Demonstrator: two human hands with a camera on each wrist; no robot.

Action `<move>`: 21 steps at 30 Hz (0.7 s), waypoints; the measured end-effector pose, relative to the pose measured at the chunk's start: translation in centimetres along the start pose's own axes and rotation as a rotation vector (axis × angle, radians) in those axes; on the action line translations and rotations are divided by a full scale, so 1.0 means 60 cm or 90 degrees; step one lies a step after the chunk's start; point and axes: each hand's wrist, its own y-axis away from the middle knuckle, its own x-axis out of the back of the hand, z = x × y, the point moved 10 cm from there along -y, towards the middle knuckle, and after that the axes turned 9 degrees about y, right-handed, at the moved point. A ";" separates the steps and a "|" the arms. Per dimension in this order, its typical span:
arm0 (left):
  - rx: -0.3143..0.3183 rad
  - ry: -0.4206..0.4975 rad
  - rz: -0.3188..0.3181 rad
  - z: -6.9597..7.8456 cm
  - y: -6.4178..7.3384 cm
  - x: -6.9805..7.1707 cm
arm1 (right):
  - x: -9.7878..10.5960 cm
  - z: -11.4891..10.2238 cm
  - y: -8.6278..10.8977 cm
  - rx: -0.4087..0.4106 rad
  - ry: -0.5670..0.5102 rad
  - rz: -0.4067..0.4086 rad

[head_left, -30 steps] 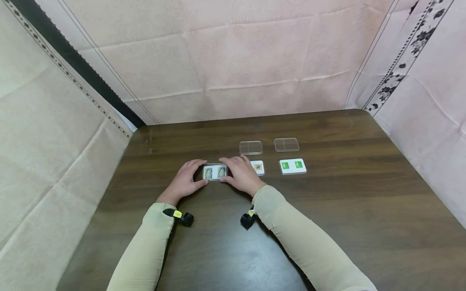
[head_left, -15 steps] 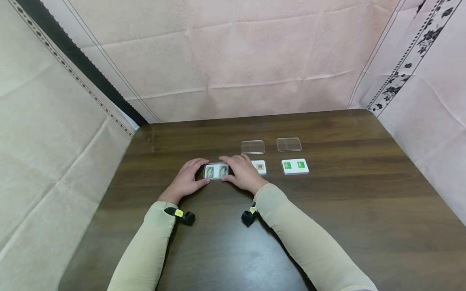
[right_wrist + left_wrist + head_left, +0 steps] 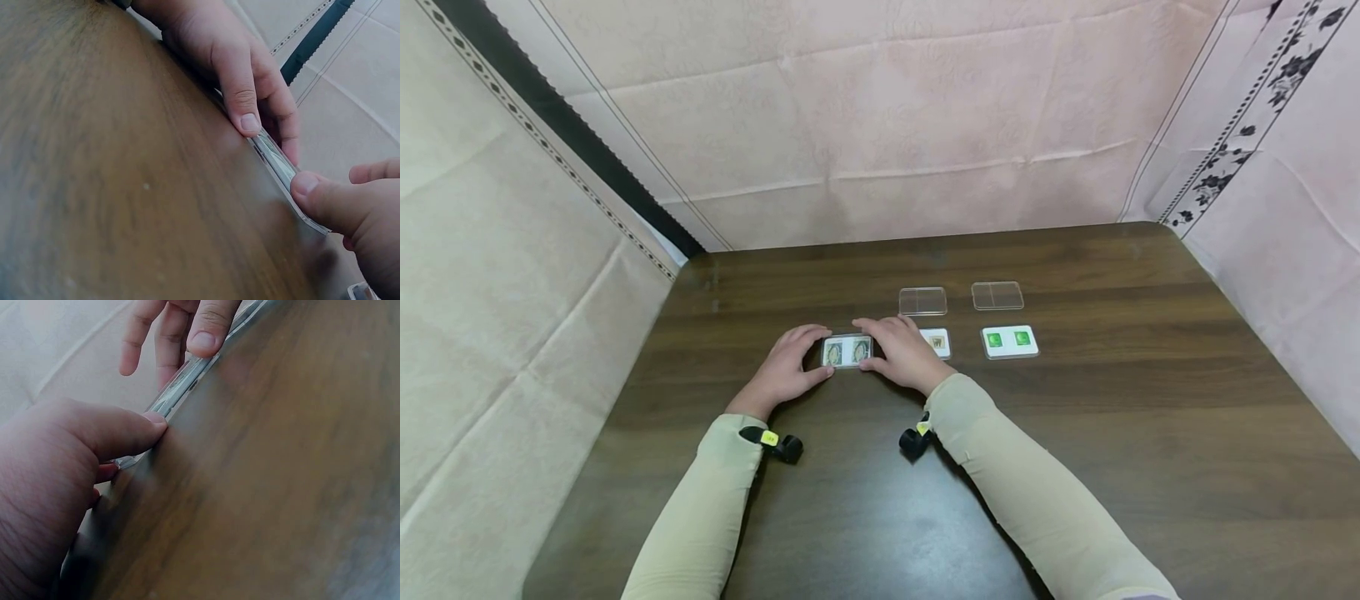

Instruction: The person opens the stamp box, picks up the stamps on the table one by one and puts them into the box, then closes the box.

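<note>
A flat clear plastic case (image 3: 847, 351) lies on the table between my hands, its white card showing two oval pictures under the clear plastic. My left hand (image 3: 778, 372) pinches the left end, thumb at the near edge and fingers at the far edge. At the right end, my right hand (image 3: 904, 354) grips the same way. Seen edge-on in the left wrist view, the case (image 3: 178, 390) has its near edge close to the tabletop; a thumb (image 3: 249, 119) presses that edge in the right wrist view. Part of the far edge is hidden behind fingers.
Right beside my right hand, partly covered by it, lies a second white card case (image 3: 937, 342) with a small brown picture. Farther right is a third case (image 3: 1010, 342) with two green pictures. Two clear lids (image 3: 922, 301) rest behind them on the brown wooden table (image 3: 1075, 400).
The head view has shifted slightly. Both hands keep the same hold on the case.
</note>
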 end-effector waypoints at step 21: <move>-0.008 -0.008 0.001 0.005 0.001 0.001 | -0.001 -0.001 0.001 -0.012 0.054 -0.019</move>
